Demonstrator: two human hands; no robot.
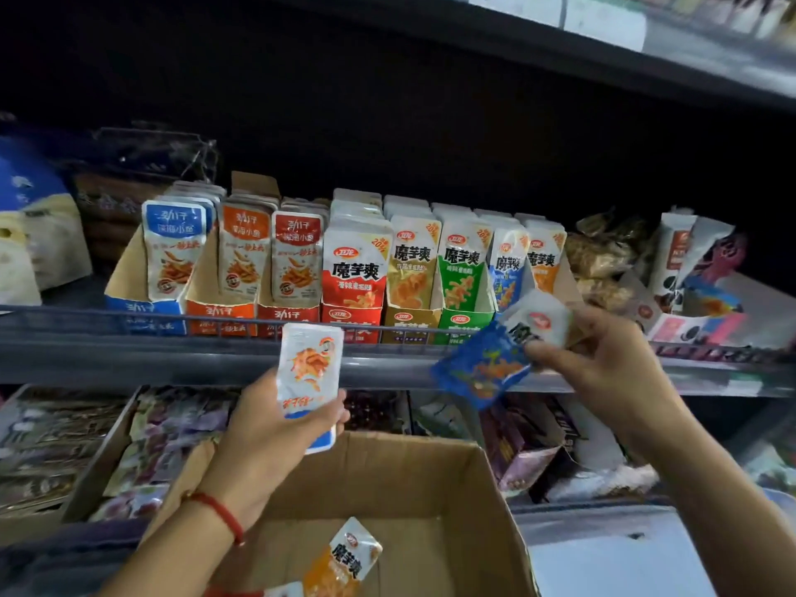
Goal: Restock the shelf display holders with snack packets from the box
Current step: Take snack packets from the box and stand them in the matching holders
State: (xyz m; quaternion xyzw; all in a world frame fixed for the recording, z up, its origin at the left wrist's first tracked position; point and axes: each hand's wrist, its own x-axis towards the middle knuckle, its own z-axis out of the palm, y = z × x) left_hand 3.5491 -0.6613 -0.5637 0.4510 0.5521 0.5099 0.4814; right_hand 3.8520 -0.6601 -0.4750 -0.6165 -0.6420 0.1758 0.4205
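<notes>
Left hand [275, 428] grips blue-white packet [309, 377], upside down; right hand [603, 359] pinches blue 魔芋爽 packet [495, 359] — holders [357, 323] read 劲仔, 卫龙.

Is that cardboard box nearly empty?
Nearly empty: the cardboard box shows bare floor, with an orange packet near its front edge.

Dim, blurred, bowed at edges

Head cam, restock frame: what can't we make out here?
- Blue packet in the right hand: motion-blurred, print unreadable.
- Cardboard box: bottom edge cuts it off, so how many packets remain is unknown.
- Holder rows behind the front packets: fill depth hidden.
- Upper shelf labels: blurred.
</notes>
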